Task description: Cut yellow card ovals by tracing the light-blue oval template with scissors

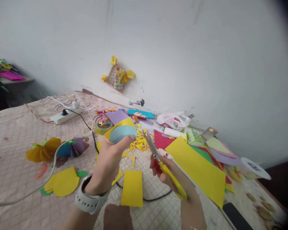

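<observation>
My left hand [108, 159], a pale watch on its wrist, pinches a light blue rounded paper piece [121, 132] with the thumb on top. Yellow paper [128, 122] shows right behind the blue piece; whether my fingers hold it too, I cannot tell. Scissors [173, 179] with yellow and red handles are gripped in my right hand [166, 169]. Their blades point up and away, close together and apart from the blue paper. Below and between my hands lies a yellow paper rectangle [132, 188]. Yellow scraps [140, 142] are scattered beyond the blades.
At left are paper flowers [44, 150], yellow cut shapes [63, 182] and a power strip [67, 115] with trailing cords. A tape roll [103, 126] sits behind my left hand. Large yellow sheets [196, 166] and a phone [236, 217] lie at right. A wall stands behind.
</observation>
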{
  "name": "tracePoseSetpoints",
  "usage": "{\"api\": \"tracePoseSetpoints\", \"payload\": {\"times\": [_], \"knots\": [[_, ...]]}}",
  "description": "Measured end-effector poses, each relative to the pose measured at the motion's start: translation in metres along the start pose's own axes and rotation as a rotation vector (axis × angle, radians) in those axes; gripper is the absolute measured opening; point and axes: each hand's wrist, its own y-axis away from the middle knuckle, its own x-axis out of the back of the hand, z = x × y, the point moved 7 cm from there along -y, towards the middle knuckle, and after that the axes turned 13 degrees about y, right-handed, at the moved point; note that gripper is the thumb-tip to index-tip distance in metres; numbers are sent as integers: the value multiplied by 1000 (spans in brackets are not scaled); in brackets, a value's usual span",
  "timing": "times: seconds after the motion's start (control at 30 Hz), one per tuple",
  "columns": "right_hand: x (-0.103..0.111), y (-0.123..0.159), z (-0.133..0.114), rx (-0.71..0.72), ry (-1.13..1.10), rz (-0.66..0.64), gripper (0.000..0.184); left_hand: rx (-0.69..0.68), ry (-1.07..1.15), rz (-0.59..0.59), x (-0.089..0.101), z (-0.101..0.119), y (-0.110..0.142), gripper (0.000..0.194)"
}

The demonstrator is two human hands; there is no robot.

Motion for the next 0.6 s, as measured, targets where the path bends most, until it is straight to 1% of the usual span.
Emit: {"api": "tracePoseSetpoints", "payload": {"times": [0.03, 0.1, 0.13, 0.2, 0.3, 0.37, 0.47, 0.53, 0.6], "knots": [[7, 0, 1, 26, -34, 69, 59, 6, -6, -8, -1, -2, 1, 10], [20, 1, 1, 85, -98, 235, 47, 59, -45, -64, -7, -10, 3, 10], [24, 1, 1, 113, -138, 309, 42, 97, -77, -105, -11, -16, 6, 9], [26, 0, 1, 138, -222, 404, 34, 180, -149, -218, -23, -31, 13, 6], [26, 0, 0, 99, -279, 478, 27, 238, -235, -411, -40, -48, 26, 3], [28, 2, 1, 63, -263, 526, 24, 251, -293, -501, -46, -57, 32, 3], [33, 6, 6, 14, -258, 578, 24, 263, -362, -536, -45, -65, 33, 10], [35, 7, 9, -20, -233, 568, 24, 288, -354, -542, -42, -68, 31, 15], [37, 6, 8, -28, -179, 541, 21, 323, -313, -552, -40, -69, 30, 14]]}}
